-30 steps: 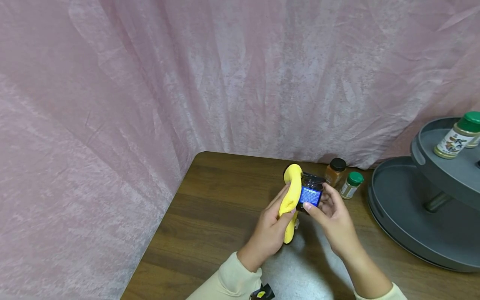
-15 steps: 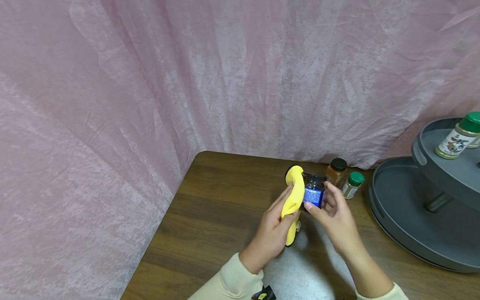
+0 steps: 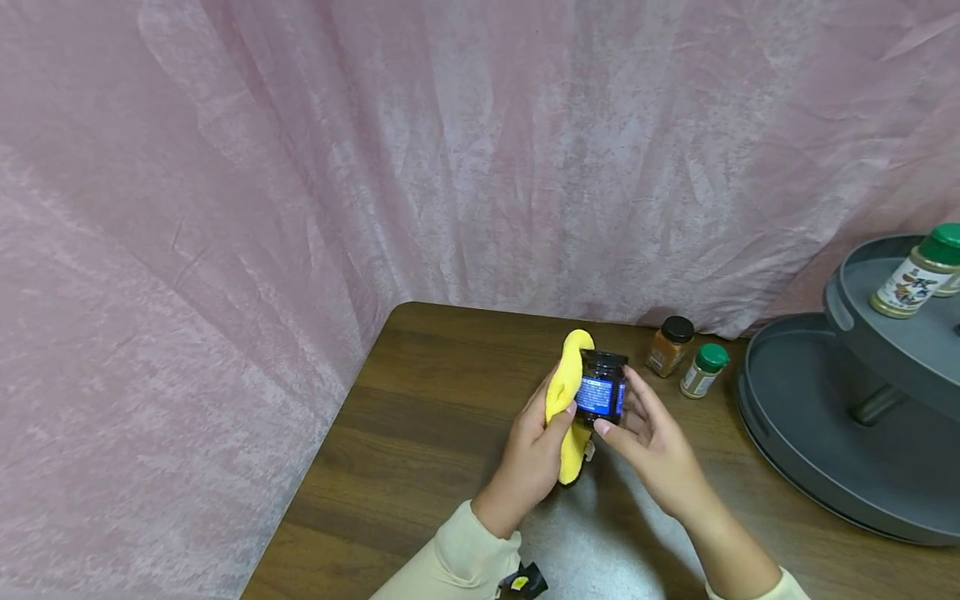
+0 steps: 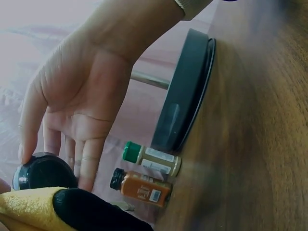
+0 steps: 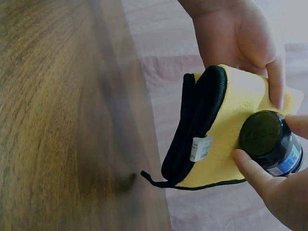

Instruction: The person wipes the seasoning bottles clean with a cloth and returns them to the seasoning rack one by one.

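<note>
My left hand grips a folded yellow cloth with black edging, its thumb on the near side. A small white tag shows on the cloth in the right wrist view. The fingers and thumb of my right hand hold a small dark jar with a black lid and a blue label. The jar's side lies against the cloth, above the table. In the left wrist view the black lid shows between right thumb and fingers, just over the cloth's edge.
Behind the right hand, an orange-brown spice bottle with a black cap and a green-capped bottle stand on the wooden table. A grey two-tier round tray at the right carries green-capped bottles. A pink curtain hangs behind.
Both hands have shifted left with the cloth and jar. The jar now stands more upright, with more of its label showing, and no longer overlaps the orange-brown bottle.
</note>
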A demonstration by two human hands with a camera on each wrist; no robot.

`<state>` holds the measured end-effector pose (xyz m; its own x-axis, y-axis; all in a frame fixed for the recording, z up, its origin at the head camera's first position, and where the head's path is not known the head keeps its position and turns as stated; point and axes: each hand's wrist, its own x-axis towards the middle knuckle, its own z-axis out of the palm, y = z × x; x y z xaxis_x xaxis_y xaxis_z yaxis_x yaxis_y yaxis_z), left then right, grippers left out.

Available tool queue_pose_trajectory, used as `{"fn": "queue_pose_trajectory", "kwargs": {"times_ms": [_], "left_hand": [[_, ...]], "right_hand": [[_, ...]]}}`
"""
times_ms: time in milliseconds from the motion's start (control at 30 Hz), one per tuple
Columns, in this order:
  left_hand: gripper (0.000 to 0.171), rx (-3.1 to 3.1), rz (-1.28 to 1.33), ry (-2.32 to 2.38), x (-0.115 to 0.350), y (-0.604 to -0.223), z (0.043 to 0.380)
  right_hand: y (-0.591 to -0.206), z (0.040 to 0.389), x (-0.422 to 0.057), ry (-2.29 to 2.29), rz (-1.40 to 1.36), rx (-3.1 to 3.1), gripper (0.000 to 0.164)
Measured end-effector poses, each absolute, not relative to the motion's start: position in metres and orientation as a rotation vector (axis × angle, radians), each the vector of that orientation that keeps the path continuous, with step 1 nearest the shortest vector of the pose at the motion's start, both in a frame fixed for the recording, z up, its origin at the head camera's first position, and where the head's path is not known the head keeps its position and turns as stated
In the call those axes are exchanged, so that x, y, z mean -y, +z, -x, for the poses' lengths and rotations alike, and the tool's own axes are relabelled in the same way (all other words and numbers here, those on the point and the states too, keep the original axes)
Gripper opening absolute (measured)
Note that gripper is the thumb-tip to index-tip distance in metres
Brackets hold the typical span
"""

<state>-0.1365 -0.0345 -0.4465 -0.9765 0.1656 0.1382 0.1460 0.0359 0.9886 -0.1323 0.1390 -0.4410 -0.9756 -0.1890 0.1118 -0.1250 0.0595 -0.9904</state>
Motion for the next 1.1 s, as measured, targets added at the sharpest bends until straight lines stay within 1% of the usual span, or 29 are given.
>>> {"fn": "queue_pose_trajectory", "kwargs": {"times_ms": [367, 467, 733, 967, 1100], "left_hand": [[0.058, -2.343, -0.433, 2.026, 0.0293, -0.4492, 0.1308], [0.058, -2.372, -0.46, 1.989, 0.0276, -0.4493, 0.1284], [0.057, -2.273, -0.419, 2.077, 0.0261, -0.4486, 0.1289], [0.042, -2.143, -0.25, 2.178, 0.0275, -0.4481, 0.1314], [0.036, -2.109, -0.2, 2.212, 0.0298, -0.4477, 0.1335]], "right_hand": [[-0.4424, 0.1384, -0.1429, -2.1, 0.1, -2.403, 0.077], [-0.4445, 0.1403, -0.1453, -2.109, 0.078, -2.426, 0.077], [-0.4469, 0.1393, -0.1439, -2.144, 0.211, -2.464, 0.081], [-0.4473, 0.1354, -0.1406, -1.999, 0.309, -2.635, 0.087], [-0.4483, 0.1335, -0.1384, -2.037, 0.395, -2.544, 0.078]]}}
